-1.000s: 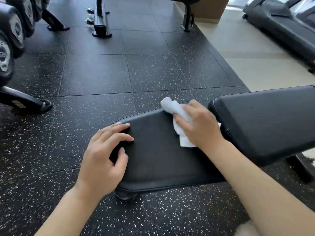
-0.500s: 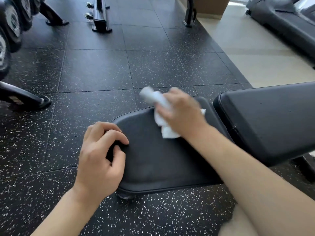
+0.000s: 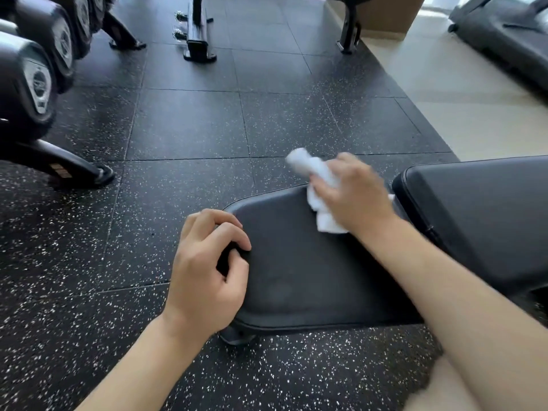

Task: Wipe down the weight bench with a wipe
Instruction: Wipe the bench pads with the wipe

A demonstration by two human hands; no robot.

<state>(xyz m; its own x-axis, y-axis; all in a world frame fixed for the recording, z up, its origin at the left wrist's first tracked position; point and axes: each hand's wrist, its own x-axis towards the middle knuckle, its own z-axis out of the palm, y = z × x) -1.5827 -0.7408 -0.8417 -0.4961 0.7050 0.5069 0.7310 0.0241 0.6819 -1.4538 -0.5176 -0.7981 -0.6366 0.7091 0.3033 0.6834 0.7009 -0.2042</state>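
The black padded seat [image 3: 299,268] of the weight bench lies low in front of me, with the raised back pad [image 3: 480,221] to its right. My right hand [image 3: 355,194] grips a crumpled white wipe [image 3: 318,188] at the seat's far edge, close to the gap between the pads; one end of the wipe sticks out past the edge. My left hand [image 3: 207,262] rests on the seat's left end with its fingers curled over the rim and its fingertips on the pad.
A dumbbell rack [image 3: 38,84] with black dumbbells stands at the left, its foot [image 3: 77,170] reaching out over the speckled rubber floor. Black equipment legs [image 3: 197,34] stand at the back. A treadmill [image 3: 510,34] sits on the pale floor at far right.
My right hand swept the wipe left along the seat's far edge, then back right toward the gap between the pads. My left hand's fingers curled tighter on the seat's end.
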